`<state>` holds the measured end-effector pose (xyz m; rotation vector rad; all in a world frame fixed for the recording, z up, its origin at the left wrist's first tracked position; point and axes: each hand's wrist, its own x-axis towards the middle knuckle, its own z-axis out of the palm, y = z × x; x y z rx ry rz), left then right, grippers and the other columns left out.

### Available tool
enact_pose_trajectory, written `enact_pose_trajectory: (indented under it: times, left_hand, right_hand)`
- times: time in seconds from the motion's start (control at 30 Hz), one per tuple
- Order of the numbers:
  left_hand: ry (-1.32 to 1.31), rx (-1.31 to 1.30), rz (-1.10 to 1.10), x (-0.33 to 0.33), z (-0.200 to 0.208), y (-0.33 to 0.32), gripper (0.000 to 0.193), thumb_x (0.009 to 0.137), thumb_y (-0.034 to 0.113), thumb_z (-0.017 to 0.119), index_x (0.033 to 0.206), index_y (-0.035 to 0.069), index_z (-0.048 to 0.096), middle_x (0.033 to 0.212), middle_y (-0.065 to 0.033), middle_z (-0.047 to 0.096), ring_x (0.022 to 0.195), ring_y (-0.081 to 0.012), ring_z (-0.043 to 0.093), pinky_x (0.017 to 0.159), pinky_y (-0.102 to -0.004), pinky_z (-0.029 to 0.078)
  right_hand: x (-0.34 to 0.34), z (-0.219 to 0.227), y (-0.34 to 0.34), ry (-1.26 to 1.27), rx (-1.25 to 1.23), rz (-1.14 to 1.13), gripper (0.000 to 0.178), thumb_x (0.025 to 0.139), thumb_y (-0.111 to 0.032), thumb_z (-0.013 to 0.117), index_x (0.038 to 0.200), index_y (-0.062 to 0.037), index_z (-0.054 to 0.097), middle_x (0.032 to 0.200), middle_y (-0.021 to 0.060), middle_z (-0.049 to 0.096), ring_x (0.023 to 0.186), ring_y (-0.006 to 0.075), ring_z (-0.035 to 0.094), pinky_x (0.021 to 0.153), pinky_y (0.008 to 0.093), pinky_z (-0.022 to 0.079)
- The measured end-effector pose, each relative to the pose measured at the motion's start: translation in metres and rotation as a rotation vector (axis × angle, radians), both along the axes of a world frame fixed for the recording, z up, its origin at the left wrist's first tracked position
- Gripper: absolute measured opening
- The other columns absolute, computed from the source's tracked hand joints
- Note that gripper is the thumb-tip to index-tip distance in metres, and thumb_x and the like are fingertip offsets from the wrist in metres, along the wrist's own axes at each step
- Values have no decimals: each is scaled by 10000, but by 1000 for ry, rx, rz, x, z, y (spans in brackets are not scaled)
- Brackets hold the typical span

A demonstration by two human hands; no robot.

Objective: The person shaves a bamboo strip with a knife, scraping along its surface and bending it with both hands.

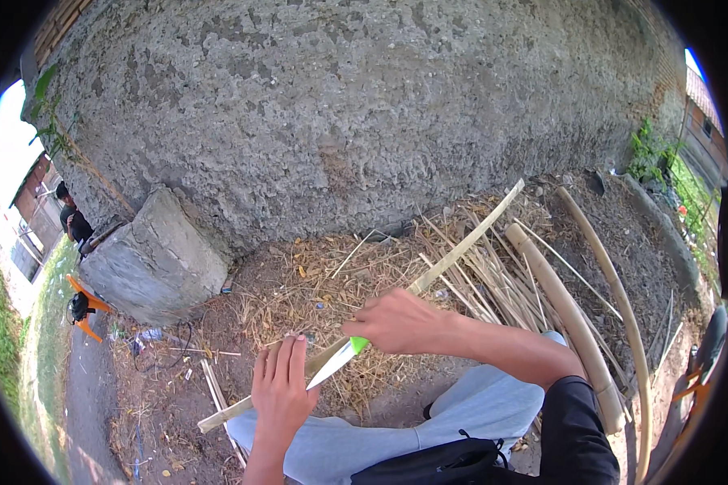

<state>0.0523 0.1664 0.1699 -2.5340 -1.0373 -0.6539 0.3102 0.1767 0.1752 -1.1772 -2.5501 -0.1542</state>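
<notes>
A long, flat bamboo strip slants across my lap, its near end at the lower left and its far end up toward the wall. My left hand lies over its lower part, fingers across the strip and thumb at the side, holding it. In my right hand is a knife with a green handle, closed in the fingers. Its pale blade points down and left toward my left hand, close along the strip. My right palm hides most of the handle and part of the strip.
Several thin bamboo strips lie piled to the right, beside a thick bamboo pole and a curved pole. Ahead rises a rough grey wall. A concrete block stands at the left; a person is beyond it.
</notes>
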Motion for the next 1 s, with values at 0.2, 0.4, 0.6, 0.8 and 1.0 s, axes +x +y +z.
enact_pose_trajectory:
  times: [0.2, 0.4, 0.6, 0.8, 1.0]
  left_hand:
    - [-309, -308, 29, -28, -68, -7, 422, 715, 145, 780, 1107, 49, 659, 843, -106, 696, 666, -262, 679, 600, -367, 518]
    - [-652, -788, 159, -65, -93, -25, 285, 791, 136, 823, 956, -41, 673, 664, -102, 618, 554, -133, 545, 531, -268, 434]
    - [-661, -986, 166, -75, -88, -42, 298, 794, 104, 822, 989, -64, 670, 638, -44, 567, 607, -56, 461, 528, -247, 394]
    - [-405, -788, 201, -58, -76, -48, 543, 781, 359, 813, 1124, -32, 657, 764, -86, 649, 676, -184, 614, 619, -329, 479]
    - [-108, -121, 100, -8, -55, -49, 835, 757, 539, 744, 1347, -4, 510, 1083, -165, 643, 1001, -332, 599, 872, -442, 459]
  right_hand:
    - [-5, -12, -7, 93, 217, 83, 190, 857, -175, 621, 1018, -75, 606, 944, 56, 661, 665, 228, 680, 541, 371, 526]
    - [58, -26, -20, 537, 399, -353, 374, 701, -123, 771, 1065, -125, 687, 1202, 25, 630, 633, 142, 668, 453, 295, 484]
    - [69, -39, -25, 188, 282, -352, 429, 664, -73, 751, 1084, -144, 701, 1277, 3, 630, 687, 150, 684, 510, 292, 514]
    - [69, -70, -10, 267, 443, -178, 359, 702, -80, 709, 1060, -114, 697, 1176, -7, 690, 700, 142, 694, 562, 301, 537]
    - [51, -73, -22, 285, 446, -178, 305, 729, -97, 696, 1033, -115, 695, 1143, -15, 701, 690, 132, 690, 544, 283, 523]
